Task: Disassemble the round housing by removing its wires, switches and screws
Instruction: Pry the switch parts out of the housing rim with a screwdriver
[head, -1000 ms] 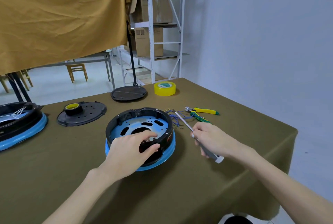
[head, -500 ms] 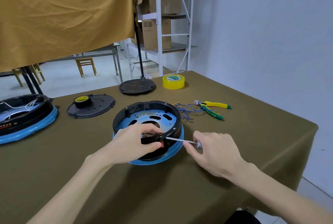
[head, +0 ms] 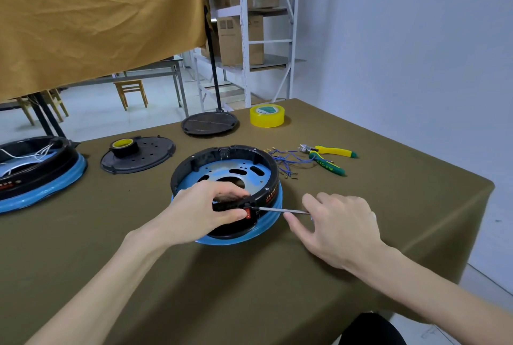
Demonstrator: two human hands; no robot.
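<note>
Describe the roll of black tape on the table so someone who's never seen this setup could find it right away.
Start at the olive-green table and find the flat black round cover plate lying behind and to the left of the open round housing. The black tape roll sits on that plate. Unlike the all-yellow tape roll farther back, it is black outside with a yellow core.

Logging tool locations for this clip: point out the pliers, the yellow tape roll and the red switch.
pliers (head: pixel 330 160), head view, on the handles.
yellow tape roll (head: pixel 267 119), head view, outer side wall.
red switch (head: pixel 248 212), head view, its red face.
</note>
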